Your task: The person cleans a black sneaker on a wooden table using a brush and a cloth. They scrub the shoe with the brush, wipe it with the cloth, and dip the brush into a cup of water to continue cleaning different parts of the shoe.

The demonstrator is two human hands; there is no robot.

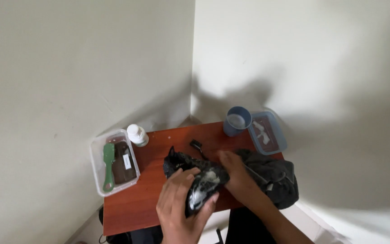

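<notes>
The left hand (181, 205) lay nearest, its grip wrapped around a black shoe (195, 178) streaked with white foam, holding it just above the counter (132, 203). The right hand (235, 174) pressed on the shoe's far side; whether that grip pinched anything could not be told. Judging by the foam, cleaning looked underway but unfinished. A black cloth (274, 178) lay beside the right hand. Further out stood a small black brush (196, 145), a white bottle (137, 134), a blue cup (237, 120), a blue-rimmed container (267, 133), and a clear tray (96, 167) holding a green brush (109, 165).
</notes>
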